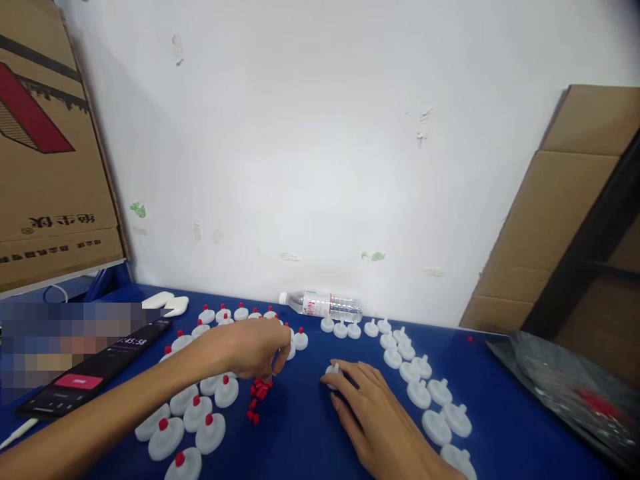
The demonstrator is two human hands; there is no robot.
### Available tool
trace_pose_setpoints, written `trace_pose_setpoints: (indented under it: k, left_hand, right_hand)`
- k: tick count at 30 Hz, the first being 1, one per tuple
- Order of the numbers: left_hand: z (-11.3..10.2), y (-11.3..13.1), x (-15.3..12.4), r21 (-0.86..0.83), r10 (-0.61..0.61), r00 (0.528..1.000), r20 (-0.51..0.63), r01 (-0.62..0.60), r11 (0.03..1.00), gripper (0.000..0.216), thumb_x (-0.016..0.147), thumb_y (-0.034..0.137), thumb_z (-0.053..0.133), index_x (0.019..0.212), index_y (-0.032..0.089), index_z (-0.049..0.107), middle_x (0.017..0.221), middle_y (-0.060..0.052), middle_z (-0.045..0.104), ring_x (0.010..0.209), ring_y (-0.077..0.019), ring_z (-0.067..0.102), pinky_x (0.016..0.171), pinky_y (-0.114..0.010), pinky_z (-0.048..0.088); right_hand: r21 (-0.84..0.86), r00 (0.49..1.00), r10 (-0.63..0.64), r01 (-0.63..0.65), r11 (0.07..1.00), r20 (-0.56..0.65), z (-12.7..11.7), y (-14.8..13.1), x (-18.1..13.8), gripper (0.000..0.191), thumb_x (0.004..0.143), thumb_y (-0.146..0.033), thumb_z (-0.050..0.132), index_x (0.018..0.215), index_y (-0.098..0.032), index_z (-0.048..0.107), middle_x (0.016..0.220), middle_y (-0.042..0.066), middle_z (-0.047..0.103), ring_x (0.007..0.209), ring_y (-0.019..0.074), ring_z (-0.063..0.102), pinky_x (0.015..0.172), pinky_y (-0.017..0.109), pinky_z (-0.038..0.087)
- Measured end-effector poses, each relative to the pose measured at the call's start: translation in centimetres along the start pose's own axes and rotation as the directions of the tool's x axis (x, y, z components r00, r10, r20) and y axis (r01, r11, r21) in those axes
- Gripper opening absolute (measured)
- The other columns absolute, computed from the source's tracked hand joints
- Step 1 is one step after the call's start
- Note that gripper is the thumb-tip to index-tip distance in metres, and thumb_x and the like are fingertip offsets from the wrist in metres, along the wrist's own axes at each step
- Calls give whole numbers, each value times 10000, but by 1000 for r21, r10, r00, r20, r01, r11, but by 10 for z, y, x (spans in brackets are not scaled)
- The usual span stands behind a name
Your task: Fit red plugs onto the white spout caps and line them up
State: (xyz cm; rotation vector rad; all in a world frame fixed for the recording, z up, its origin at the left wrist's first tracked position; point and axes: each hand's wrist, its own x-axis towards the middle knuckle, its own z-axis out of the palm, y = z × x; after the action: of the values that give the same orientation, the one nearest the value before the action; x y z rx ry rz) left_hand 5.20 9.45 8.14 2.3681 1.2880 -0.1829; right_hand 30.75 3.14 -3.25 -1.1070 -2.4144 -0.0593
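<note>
My left hand (264,343) reaches down with curled fingers over a small pile of red caps (261,389). Its fingertips are partly hidden, so whether a cap is between them is unclear. My right hand (373,413) holds a round white lid with a nozzle (332,375) between thumb and fingers, low at the blue table. On the left stand many white lids with red caps on their nozzles (211,433). A curved row of white lids with bare nozzles (419,393) runs along the right.
A clear plastic bottle (320,305) lies against the wall. A phone (95,370) and two white objects (170,303) are at left, below a cardboard box (50,167). Folded cardboard (545,207) and a grey plastic bag (565,387) are on the right of the blue table (300,447).
</note>
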Motion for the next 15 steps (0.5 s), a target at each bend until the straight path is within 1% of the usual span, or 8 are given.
trace_pose_setpoints:
  k: [2, 5, 9, 12, 15]
  left_hand:
    - [3, -1, 5, 31, -9, 1000, -12, 9, 999, 216, 551, 32, 633, 631, 220, 702, 589, 4, 693, 495, -159, 593, 450, -216, 343]
    - [8, -3, 10, 58, -19, 1000, -18, 20, 998, 181, 553, 34, 643, 564, 213, 665, 544, -1, 668, 478, -165, 589, 453, -228, 350]
    - [14, -7, 14, 58, -26, 1000, 3, 26, 998, 155, 579, 62, 657, 578, 213, 691, 621, -34, 731, 525, -208, 646, 484, -265, 418]
    - [17, -10, 17, 56, -27, 1000, 3, 27, 998, 171, 583, 59, 625, 571, 213, 700, 657, -47, 753, 573, -228, 681, 532, -288, 465]
    - [17, -10, 18, 53, -21, 1000, 2, 21, 998, 176, 585, 55, 607, 541, 209, 680, 626, -47, 735, 570, -224, 675, 523, -280, 452]
  right_hand:
    - [-2, 1000, -3, 3, 1000, 0, 0, 0, 0, 355, 1038, -131, 488, 1357, -249, 591, 1405, 132, 648, 1286, 309, 647, 1087, 593, 525]
    - [-4, 1000, -5, 5, 1000, -11, 1, -1, -1, 352, 1033, -131, 498, 1351, -248, 596, 1399, 131, 654, 1280, 315, 651, 1079, 591, 533]
    - [-1, 999, -5, 5, 1000, -38, 1, -1, -1, 363, 1021, -127, 511, 1345, -261, 605, 1384, 116, 667, 1259, 316, 666, 1069, 581, 545]
    - [3, 998, -9, 9, 1000, -54, 1, -1, -1, 369, 1020, -130, 505, 1349, -267, 602, 1380, 113, 670, 1251, 314, 672, 1071, 582, 543]
    - [5, 999, -6, 6, 1000, -38, 0, -1, -1, 353, 1030, -138, 496, 1343, -264, 602, 1387, 117, 663, 1256, 316, 666, 1072, 579, 542]
